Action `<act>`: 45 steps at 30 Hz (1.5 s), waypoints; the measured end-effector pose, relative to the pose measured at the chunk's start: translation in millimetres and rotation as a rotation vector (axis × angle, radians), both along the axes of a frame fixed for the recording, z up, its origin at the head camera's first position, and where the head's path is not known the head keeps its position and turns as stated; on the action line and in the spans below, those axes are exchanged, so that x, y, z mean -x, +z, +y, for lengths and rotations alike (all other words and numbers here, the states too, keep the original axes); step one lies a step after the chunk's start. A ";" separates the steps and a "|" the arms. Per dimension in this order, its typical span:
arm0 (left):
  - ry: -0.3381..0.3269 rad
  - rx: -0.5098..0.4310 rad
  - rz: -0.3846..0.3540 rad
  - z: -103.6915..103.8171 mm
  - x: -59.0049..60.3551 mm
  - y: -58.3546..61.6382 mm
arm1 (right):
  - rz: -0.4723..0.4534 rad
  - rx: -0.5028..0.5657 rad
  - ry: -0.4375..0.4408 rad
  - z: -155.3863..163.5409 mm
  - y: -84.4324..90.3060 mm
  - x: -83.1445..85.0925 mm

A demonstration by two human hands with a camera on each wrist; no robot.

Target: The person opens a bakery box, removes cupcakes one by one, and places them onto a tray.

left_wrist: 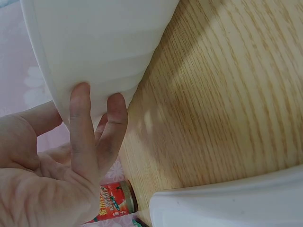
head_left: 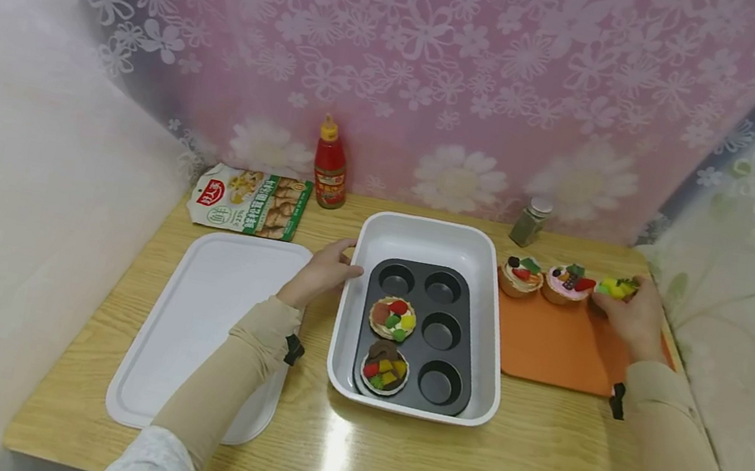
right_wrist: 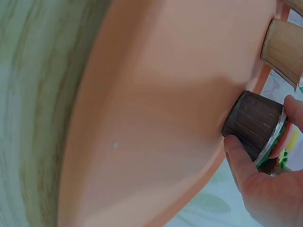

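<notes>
- I see the head view evenly bright; a white glare streak sits on the wooden table (head_left: 337,464) below the white tub (head_left: 438,238).
- Edges bow outward; curtains at the corners look washed and soft.
- Left wrist view: soft shadow bands cross the tabletop; the palm is blurred.
- Right wrist view: orange mat (right_wrist: 156,113) out of focus.

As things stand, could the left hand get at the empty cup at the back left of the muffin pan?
Probably yes: the left hand rests on the white tray rim beside that cup, and nothing covers it.
</notes>
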State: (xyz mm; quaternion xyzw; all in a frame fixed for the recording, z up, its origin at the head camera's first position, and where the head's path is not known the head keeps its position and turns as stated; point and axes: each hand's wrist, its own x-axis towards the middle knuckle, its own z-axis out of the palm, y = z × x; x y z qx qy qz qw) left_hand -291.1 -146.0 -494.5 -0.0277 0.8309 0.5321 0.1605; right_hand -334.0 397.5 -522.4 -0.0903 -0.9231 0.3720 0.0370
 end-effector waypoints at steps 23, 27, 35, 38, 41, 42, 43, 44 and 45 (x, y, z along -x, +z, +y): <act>-0.003 0.015 -0.004 -1.8 5.2 -0.4 | 0.169 0.026 0.057 -36.6 50.1 -11.4; 0.000 0.020 -0.008 -0.8 4.5 0.5 | 0.174 0.051 0.140 -67.1 65.1 -13.6; -0.002 0.012 -0.005 -0.6 4.1 0.3 | 0.155 0.077 0.330 -114.3 81.5 -17.1; -0.004 0.004 -0.002 -1.0 3.6 0.6 | 0.163 0.077 0.364 -126.7 84.4 -18.3; -0.008 -0.001 0.000 -1.3 3.0 1.0 | 0.171 0.068 0.390 -137.5 84.5 -18.8; -0.009 -0.002 -0.001 -1.3 2.9 0.8 | 0.176 0.067 0.400 -141.1 84.2 -18.9; -0.009 -0.003 -0.001 -1.5 2.8 0.7 | 0.180 0.068 0.411 -144.8 83.9 -19.1; -0.009 -0.004 -0.002 -1.4 2.7 0.8 | 0.182 0.066 0.423 -148.8 83.7 -19.5; -0.009 -0.004 -0.001 -1.3 2.6 0.8 | 0.183 0.064 0.437 -152.9 83.8 -19.8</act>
